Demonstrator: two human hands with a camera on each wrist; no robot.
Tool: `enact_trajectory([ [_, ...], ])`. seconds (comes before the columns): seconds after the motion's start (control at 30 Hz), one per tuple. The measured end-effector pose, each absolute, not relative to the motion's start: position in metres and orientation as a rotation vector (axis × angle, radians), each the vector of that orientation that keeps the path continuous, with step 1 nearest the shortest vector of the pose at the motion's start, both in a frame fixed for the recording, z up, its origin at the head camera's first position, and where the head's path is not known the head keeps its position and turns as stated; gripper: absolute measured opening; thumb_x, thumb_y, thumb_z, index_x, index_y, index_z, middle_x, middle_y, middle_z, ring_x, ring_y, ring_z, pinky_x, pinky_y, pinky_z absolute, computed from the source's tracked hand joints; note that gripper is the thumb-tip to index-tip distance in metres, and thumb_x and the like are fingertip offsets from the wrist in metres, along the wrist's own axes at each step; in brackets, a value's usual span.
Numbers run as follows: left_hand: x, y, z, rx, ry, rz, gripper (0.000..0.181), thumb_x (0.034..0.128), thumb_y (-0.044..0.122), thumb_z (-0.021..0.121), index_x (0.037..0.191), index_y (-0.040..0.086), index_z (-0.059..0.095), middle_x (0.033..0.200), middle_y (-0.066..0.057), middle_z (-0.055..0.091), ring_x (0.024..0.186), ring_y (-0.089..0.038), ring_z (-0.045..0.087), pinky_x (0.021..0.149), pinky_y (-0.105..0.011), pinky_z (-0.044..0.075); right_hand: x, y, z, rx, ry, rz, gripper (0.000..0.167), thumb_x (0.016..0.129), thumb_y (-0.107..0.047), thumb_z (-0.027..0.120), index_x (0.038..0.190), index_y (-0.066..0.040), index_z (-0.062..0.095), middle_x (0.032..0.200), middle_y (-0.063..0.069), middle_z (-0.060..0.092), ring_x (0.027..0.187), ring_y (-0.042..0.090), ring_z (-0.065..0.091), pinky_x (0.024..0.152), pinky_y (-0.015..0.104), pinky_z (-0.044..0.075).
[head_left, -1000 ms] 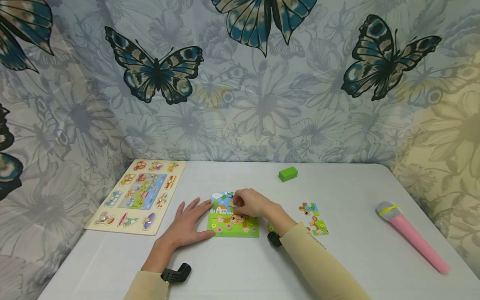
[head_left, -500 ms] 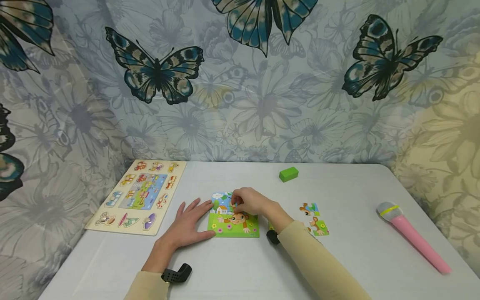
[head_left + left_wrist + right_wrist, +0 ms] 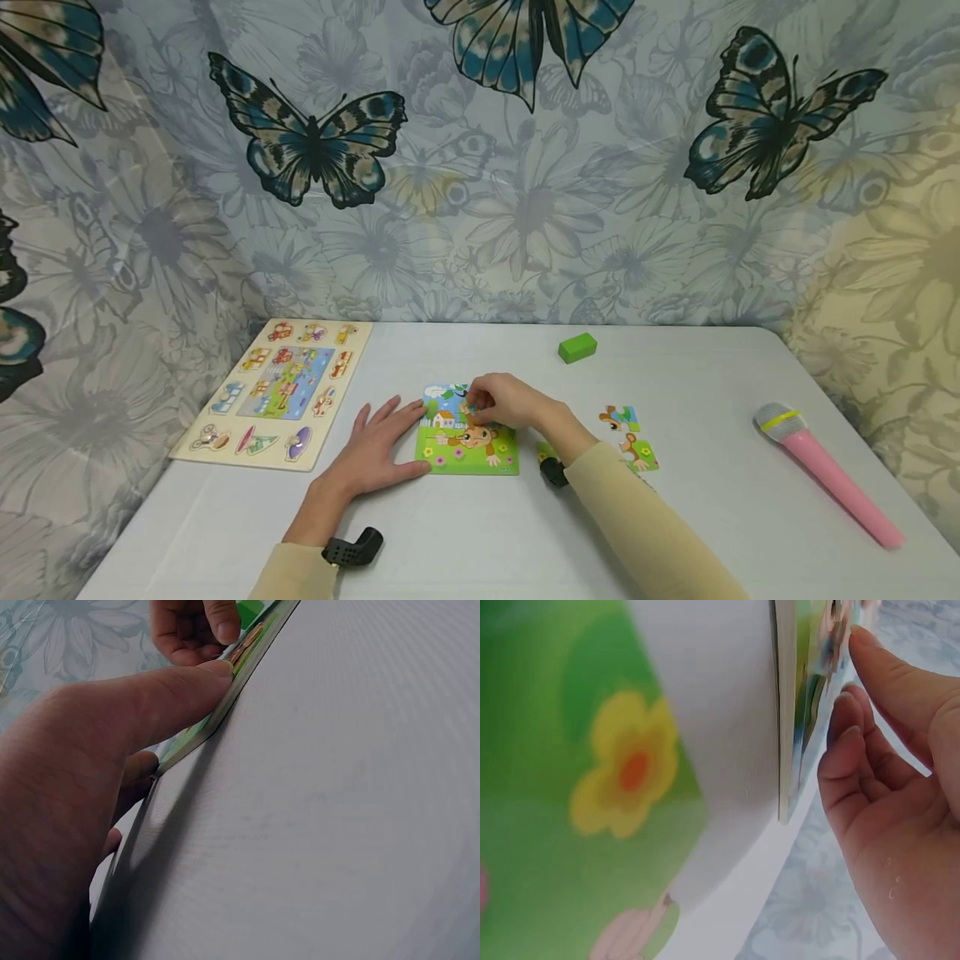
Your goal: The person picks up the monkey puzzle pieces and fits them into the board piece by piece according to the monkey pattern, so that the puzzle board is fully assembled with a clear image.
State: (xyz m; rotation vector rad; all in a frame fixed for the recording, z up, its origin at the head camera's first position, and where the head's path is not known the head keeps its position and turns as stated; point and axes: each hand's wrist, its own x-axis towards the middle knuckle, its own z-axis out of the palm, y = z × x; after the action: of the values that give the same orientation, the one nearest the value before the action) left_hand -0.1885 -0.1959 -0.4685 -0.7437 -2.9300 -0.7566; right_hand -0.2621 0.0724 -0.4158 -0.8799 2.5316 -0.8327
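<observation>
A square picture puzzle (image 3: 467, 462) with a monkey, a small house and flowers lies flat in the middle of the table. My left hand (image 3: 378, 450) is spread at its left side, fingertips at the upper left edge and thumb at the lower left corner; the thumb (image 3: 180, 694) lies along the rim in the left wrist view. Over the upper right part, my right hand (image 3: 506, 404) pinches a small puzzle piece against the board, mostly hidden by the fingers. In the right wrist view, the thumb (image 3: 900, 679) and curled fingertips are close to the board's face (image 3: 804, 690).
Loose puzzle pieces (image 3: 639, 452) lie right of the board, one piece (image 3: 545, 451) partly behind the right wrist. A green block (image 3: 577, 348) sits at the back. A pink toy microphone (image 3: 832, 479) lies right; a wooden vehicle puzzle board (image 3: 277, 392) lies left.
My right hand shifts slightly left, then back right, over the same part of the puzzle, its wrist turning a little. The left hand stays in place.
</observation>
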Motion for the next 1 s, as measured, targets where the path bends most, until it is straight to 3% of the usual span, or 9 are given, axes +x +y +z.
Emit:
enact_trajectory([
  [0.73,-0.188,-0.196,-0.469,-0.735,-2.931,-0.764,0.086,0.0832,0.063,0.068,0.152,0.016,0.048,0.158,0.001,0.041,0.151,-0.032,0.021,0.115,-0.065,0.003,-0.263,0.066,-0.419,-0.917,2.544,-0.763,0.006,0.095,-0.009,0.072,0.099,-0.011,0.067,0.087,-0.003,0.059,0.081,0.014,0.053,0.076,0.031,0.048],
  [1.0,-0.188,-0.197,-0.469,-0.75,-2.923,-0.763,0.085,0.0837,0.063,0.068,0.152,0.016,0.048,0.158,0.0,0.041,0.15,-0.034,0.022,0.114,-0.066,0.004,-0.26,0.058,-0.414,-0.951,2.535,-0.734,0.017,0.09,-0.02,0.079,0.102,-0.014,0.069,0.091,0.0,0.056,0.082,0.016,0.052,0.075,0.031,0.048],
])
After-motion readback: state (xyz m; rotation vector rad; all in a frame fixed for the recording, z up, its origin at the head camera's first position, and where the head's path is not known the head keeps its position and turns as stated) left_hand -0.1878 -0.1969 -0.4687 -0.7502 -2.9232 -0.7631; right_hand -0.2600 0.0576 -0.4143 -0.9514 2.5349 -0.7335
